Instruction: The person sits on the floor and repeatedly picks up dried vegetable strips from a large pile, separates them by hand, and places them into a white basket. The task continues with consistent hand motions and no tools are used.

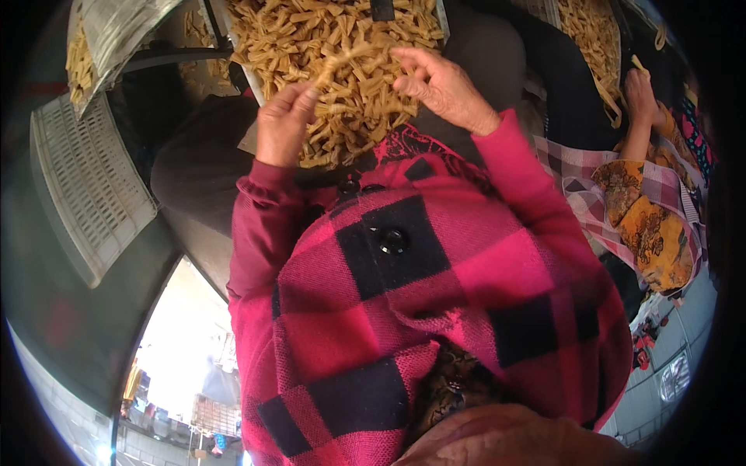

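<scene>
Before me lies a heap of yellow-brown knotted strips (280,35), which look like tofu skin knots, in a pale-edged tray (252,81). My left hand (285,119) pinches the lower end of a tan strip (327,71) between thumb and fingers, above the heap. The strip runs up and right from that hand, with a blurred far part. Just right of its far end, my right hand (446,87) is raised over the heap's right side. Its fingers are spread and bent. No strip shows clearly between them. A small dark object (382,9) lies at the top of the heap.
At the left leans a white perforated plastic crate (96,175), below a clear plastic bag (111,41) with more strips. To the right, a co-worker's hand (638,90) holds a strip beside another heap (591,38). My knees flank the tray.
</scene>
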Demonstrator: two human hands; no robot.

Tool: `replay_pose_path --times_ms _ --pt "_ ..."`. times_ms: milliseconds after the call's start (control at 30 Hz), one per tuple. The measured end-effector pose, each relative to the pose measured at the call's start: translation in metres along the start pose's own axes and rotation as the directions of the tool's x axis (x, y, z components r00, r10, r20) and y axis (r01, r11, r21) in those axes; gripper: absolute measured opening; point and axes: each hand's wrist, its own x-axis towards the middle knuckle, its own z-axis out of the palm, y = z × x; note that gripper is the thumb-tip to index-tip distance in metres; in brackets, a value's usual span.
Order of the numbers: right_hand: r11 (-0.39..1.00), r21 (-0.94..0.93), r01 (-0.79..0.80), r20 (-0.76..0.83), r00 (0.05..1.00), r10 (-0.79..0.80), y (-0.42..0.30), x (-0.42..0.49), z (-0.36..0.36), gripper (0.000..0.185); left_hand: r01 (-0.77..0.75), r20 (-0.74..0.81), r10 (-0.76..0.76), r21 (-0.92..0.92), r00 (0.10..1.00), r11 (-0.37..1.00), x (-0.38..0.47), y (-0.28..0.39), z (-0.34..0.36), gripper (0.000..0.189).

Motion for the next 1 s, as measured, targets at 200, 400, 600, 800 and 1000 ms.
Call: replay_pose_path --times_ms 200,400,600,800,1000 --pt "0.760 0.632 -0.151 0.196 0.980 0.032 -0.053 0.003 0.015 0.015 -0.276 0.153 0.383 0.916 0.911 0.290 -0.004 -0.019 0.001 0.025" --pt "0.536 0.781 -0.320 0.252 0.947 0.198 -0.048 -0.001 0.013 0.010 0.162 0.354 -0.002 -0.420 0.935 0.893 0.004 0.027 0.014 0.059" --pt "0.717 0.676 -0.172 -0.001 0.972 0.234 -0.056 -0.011 0.023 0.031 0.155 0.309 -0.096 -0.173 0.946 0.973 -0.008 0.020 0.037 0.025" --pt "0.988 0.018 0.154 0.024 0.988 -0.154 -0.091 -0.026 0.048 0.026 -0.178 0.200 0.243 -0.294 0.949 0.939 -0.021 -0.028 0.043 0.020" --pt "0.642 0.722 -0.257 0.129 0.962 0.240 -0.030 -0.030 0.047 0.017 -0.305 0.185 0.328 -0.142 0.926 0.942 -0.072 -0.007 0.051 0.023"
